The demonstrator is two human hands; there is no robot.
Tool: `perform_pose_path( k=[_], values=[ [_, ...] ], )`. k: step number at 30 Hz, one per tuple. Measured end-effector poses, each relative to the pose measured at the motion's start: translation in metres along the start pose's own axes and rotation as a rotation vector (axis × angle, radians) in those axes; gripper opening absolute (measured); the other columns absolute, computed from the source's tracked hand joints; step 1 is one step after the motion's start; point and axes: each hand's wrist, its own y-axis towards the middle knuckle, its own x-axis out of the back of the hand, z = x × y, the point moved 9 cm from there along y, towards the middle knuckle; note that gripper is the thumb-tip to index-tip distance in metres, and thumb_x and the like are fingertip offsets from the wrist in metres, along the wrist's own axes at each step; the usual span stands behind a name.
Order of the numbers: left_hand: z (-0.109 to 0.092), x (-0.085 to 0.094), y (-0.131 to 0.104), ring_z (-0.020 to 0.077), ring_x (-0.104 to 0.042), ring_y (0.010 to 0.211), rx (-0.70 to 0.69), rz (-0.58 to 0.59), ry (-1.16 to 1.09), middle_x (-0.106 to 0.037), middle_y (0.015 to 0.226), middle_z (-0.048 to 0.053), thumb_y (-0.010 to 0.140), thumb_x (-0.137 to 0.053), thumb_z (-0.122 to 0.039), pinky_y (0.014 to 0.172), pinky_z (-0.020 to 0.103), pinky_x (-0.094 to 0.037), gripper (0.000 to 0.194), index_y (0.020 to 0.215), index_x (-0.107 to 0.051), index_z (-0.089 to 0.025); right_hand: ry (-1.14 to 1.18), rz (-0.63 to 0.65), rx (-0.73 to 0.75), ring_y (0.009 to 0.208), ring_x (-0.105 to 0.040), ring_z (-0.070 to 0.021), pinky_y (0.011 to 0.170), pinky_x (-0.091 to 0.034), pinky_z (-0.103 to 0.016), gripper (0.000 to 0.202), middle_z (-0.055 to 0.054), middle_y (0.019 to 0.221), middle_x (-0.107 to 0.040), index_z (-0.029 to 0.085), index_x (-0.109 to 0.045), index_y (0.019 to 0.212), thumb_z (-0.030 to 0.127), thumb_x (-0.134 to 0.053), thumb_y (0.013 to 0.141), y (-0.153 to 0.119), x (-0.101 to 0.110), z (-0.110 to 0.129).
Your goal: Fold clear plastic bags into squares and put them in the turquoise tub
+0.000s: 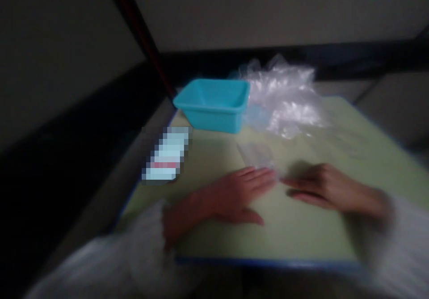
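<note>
A small clear plastic bag [257, 154] lies flat on the table in front of me. My left hand [239, 194] rests palm down with its fingers stretched over the bag's near edge, thumb spread apart. To its right, my right hand [323, 186] is low over the table, index finger pointing toward the bag's near right corner and thumb held apart from it. Its other fingers are curled and partly hidden. Blur leaves it unclear whether the right fingertip touches the plastic.
A turquoise plastic basin [214, 115] stands at the back left of the yellow-green table [288, 241]. Beside it is a heap of shiny clear plastic bags [288, 98]. A pixelated phone-like screen [169, 151] lies near the left edge. Walls are behind and to the left.
</note>
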Motion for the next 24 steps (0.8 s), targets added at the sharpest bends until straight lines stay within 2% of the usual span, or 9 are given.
perform_pose_path(
  k=[4, 13, 19, 24],
  values=[
    [0.000, 0.000, 0.000, 0.0251, -0.008, 0.143, 0.003, 0.000, 0.006, -0.017, 0.153, 0.014, 0.089, -0.042, -0.056, 0.117, 0.041, -0.012, 0.075, 0.145, -0.021, -0.011, 0.026, 0.058, -0.016, 0.054, -0.059, -0.0135, 0.053, -0.036, -0.028, 0.037, -0.004, 0.068, -0.070, 0.014, -0.064, 0.114, 0.035, -0.038, 0.098, -0.001, -0.010, -0.003],
    [0.006, 0.001, 0.000, 0.0236, -0.010, 0.143, 0.034, 0.012, 0.025, -0.018, 0.153, 0.015, 0.090, -0.038, -0.057, 0.117, 0.039, -0.011, 0.075, 0.145, -0.022, -0.009, 0.109, 0.019, -0.043, 0.058, -0.063, -0.0136, 0.056, -0.042, -0.026, 0.031, -0.005, 0.077, -0.074, 0.020, -0.067, 0.111, 0.034, -0.044, 0.096, 0.002, -0.004, -0.005],
    [0.026, 0.007, -0.005, 0.0256, -0.012, 0.142, 0.108, -0.005, 0.056, -0.019, 0.152, 0.017, 0.089, -0.036, -0.061, 0.116, 0.040, -0.013, 0.078, 0.145, -0.022, -0.008, 0.137, 0.039, -0.077, 0.059, -0.064, -0.0135, 0.057, -0.044, -0.026, 0.030, -0.005, 0.079, -0.074, 0.021, -0.068, 0.110, 0.034, -0.045, 0.095, 0.002, -0.004, -0.005],
    [0.048, 0.010, -0.011, 0.0239, -0.012, 0.142, 0.186, -0.023, 0.102, -0.018, 0.152, 0.016, 0.092, -0.031, -0.058, 0.115, 0.039, -0.012, 0.072, 0.145, -0.021, -0.010, 0.145, 0.061, -0.084, 0.059, -0.065, -0.0138, 0.057, -0.045, -0.026, 0.030, -0.005, 0.080, -0.074, 0.020, -0.067, 0.110, 0.034, -0.045, 0.095, 0.002, -0.005, -0.006]
  ],
)
